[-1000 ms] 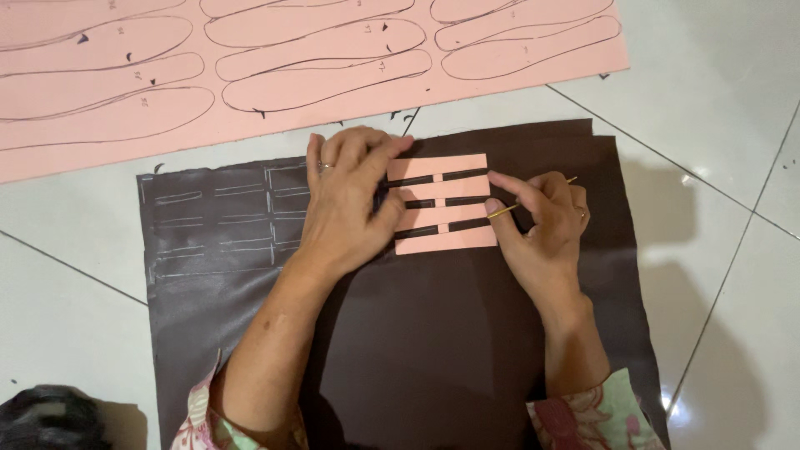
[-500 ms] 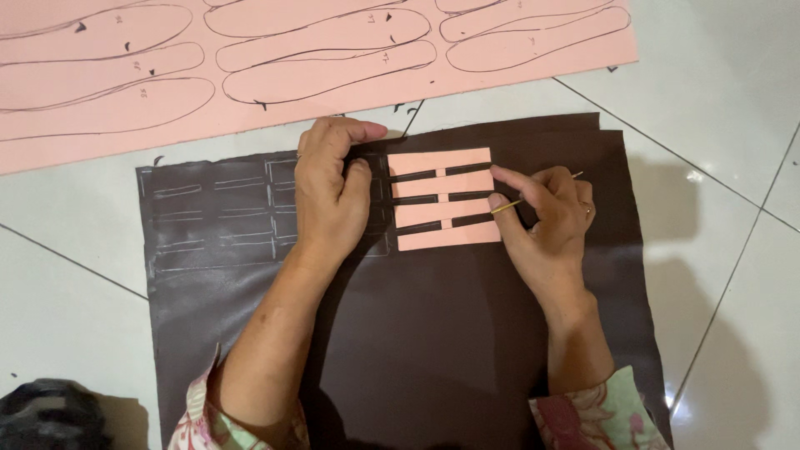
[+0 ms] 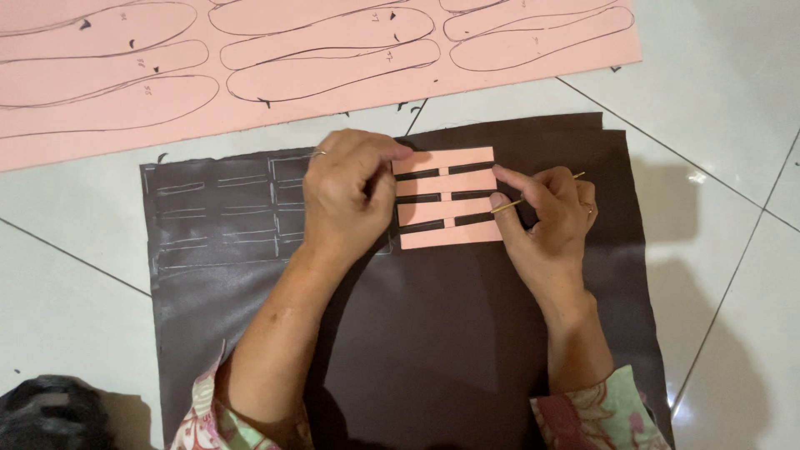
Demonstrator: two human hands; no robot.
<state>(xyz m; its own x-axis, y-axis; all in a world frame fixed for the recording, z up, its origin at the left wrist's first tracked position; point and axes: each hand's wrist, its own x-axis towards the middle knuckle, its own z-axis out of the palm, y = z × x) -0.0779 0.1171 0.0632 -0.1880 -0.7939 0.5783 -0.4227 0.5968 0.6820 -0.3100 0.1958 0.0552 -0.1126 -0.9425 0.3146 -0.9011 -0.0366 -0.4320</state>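
The pink slotted template [image 3: 447, 200] lay flat on the brown sheet [image 3: 417, 333], long axis crosswise between both hands — left hand [image 3: 346, 196] pressed open-fingered on its left edge, right hand [image 3: 546, 208] pinching a thin stick [image 3: 537, 192] at its right edge.

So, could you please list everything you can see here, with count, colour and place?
slotted template: one, pink, lying on the dark sheet under both hands.
dark sheet: one, dark brown, spread on the floor, pale traced outlines on its left part.
large pink sheet: one, pink, top of view, drawn with sole-shaped outlines.
thin stick: one, yellowish, in the right hand's grip.
tiled floor: white, all around.
dark object: one, black, bottom left corner.
ring: one, on the left hand.
left hand: pressing the template's left edge.
right hand: at the template's right edge.
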